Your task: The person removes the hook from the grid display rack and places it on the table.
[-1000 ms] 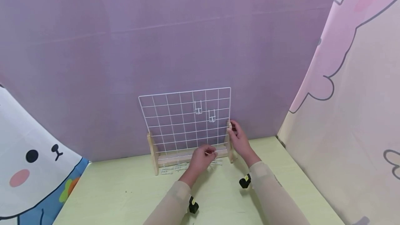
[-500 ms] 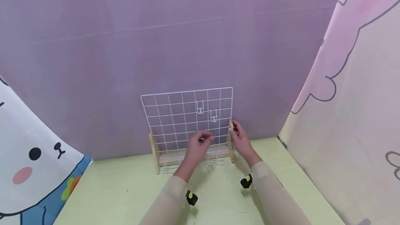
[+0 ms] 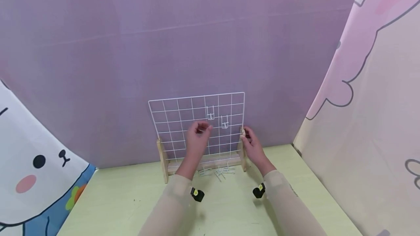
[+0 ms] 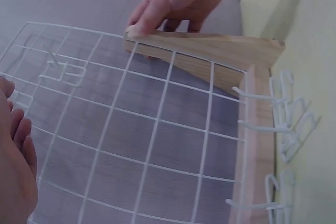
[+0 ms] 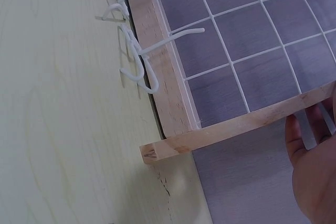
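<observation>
A white wire grid (image 3: 164, 99) stands upright in a wooden stand (image 3: 162, 161). My right hand (image 3: 254, 148) grips the top of the stand's right side piece (image 5: 236, 127), thumb in front and fingers behind. Raised before the middle of the grid, my left hand (image 3: 196, 141) has thumb and fingertips together in a pinch on a white wire hook, which the fingers mostly hide. Up and to the right of it, two similar hooks (image 3: 210, 113) hang on the grid, one lower (image 4: 64, 73) than the other.
Several loose white wire hooks (image 5: 140, 66) lie on the pale table (image 3: 131, 207) along the stand's front bar (image 5: 170, 98). A purple cloth backdrop (image 3: 197, 46) rises close behind the grid. Printed cloth (image 3: 377, 148) borders the right side.
My left hand has risen from the loose hooks at the stand's base and moved left, up to the grid's middle. My right hand keeps its grip on the stand.
</observation>
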`<state>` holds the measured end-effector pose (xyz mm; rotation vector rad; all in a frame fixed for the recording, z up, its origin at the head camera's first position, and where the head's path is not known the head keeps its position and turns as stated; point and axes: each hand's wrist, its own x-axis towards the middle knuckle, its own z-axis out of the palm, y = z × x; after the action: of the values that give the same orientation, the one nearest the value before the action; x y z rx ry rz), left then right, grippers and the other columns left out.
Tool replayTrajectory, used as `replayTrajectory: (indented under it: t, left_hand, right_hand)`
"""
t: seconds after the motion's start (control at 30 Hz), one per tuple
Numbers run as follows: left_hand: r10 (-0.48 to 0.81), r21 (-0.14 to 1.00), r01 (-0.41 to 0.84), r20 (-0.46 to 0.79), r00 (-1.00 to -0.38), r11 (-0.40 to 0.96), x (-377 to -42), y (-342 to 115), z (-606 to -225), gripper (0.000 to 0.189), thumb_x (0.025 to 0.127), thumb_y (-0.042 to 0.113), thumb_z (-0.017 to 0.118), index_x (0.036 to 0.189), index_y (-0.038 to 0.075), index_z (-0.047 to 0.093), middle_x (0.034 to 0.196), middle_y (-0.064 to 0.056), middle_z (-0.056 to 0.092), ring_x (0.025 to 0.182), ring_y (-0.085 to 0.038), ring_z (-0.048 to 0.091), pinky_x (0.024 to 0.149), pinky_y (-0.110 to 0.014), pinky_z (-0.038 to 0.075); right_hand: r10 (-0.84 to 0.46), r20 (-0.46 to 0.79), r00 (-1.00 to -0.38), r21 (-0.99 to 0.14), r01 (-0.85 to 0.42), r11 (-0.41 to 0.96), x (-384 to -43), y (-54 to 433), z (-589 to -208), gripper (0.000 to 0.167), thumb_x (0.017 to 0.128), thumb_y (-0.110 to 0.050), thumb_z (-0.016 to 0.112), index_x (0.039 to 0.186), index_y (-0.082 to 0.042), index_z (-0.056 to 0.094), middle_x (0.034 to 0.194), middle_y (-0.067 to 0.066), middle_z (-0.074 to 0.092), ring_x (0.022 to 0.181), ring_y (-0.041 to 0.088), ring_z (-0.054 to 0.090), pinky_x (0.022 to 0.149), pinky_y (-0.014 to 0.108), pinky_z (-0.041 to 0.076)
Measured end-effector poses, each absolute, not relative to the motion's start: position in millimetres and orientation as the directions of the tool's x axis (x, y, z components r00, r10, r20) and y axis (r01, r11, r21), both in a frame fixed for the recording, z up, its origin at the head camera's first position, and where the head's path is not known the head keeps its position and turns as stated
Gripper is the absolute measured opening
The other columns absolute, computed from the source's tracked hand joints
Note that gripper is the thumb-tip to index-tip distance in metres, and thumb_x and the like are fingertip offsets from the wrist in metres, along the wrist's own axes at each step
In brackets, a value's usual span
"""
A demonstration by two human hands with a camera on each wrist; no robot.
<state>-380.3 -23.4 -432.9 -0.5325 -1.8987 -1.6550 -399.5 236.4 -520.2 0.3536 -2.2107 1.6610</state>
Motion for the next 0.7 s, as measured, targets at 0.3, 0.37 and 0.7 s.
replayTrajectory:
  t: [0.3,0.37,0.7]
  left_hand:
    - [-0.091,0.689,0.675,0.714,-0.694,0.264,-381.7,-21.9,-419.5,0.031,0.096,0.017,0.088,0.119,0.006,0.072,0.111,-0.006,0.07,0.101,-0.024,0.065,0.09,-0.038,0.055]
    - [-0.092,0.675,0.679,0.726,-0.682,0.289,-381.6,-21.0,-416.3,0.033,0.095,0.019,0.089,0.119,0.005,0.071,0.111,-0.006,0.069,0.101,-0.024,0.065,0.09,-0.04,0.055]
    - [-0.075,0.611,0.695,0.769,-0.635,0.38,-384.6,-17.3,-408.5,0.029,0.095,0.014,0.089,0.118,0.004,0.076,0.111,-0.004,0.069,0.103,-0.024,0.065,0.092,-0.042,0.059]
  right_hand:
    - [0.013,0.429,-0.903,-0.868,-0.408,0.283,-399.3,236.3,-520.4,0.046,0.119,-0.025,0.052,0.163,-0.014,0.046,0.147,0.021,0.058,0.129,0.036,0.058,0.109,0.058,0.055]
    - [0.012,0.431,-0.902,-0.867,-0.411,0.281,-399.5,236.5,-520.5,0.046,0.119,-0.025,0.052,0.163,-0.013,0.046,0.147,0.021,0.058,0.13,0.036,0.058,0.11,0.057,0.054]
    - [0.012,0.426,-0.905,-0.873,-0.407,0.266,-398.4,234.6,-518.8,0.047,0.119,-0.023,0.052,0.164,-0.01,0.044,0.149,0.023,0.057,0.132,0.04,0.056,0.111,0.059,0.053]
